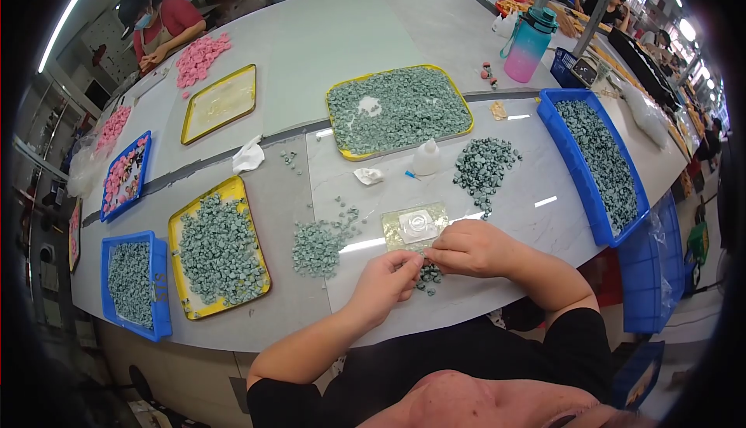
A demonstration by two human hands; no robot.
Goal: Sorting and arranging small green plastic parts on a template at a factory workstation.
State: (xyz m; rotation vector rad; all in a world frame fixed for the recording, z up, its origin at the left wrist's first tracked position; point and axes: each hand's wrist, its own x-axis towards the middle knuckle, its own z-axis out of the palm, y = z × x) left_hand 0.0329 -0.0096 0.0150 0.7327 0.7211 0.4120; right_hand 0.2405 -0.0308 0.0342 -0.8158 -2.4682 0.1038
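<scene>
Green little lumpy pieces lie in a small pile on the desk in the head view, right under the person's two hands. The left hand and the right hand meet above this pile. Each one has its fingertips pinched together, but what is between them is too small to tell.

Just past the fingers is a flat yellowish pad with a white square thing on it. Behind it stand a white squeeze bottle and, beside that, a crumpled white tissue. A pile of dark, shiny green pieces sits to the right, and a paler green pile sits to the left.

A big yellow-rimmed tray farther back is full of green pieces, with a bare white spot. More green pieces fill a yellow tray and a blue bin on the left, and a long blue bin on the right. Far back stands a blue and pink water bottle. Another person in a red top bends over near pink pieces.
</scene>
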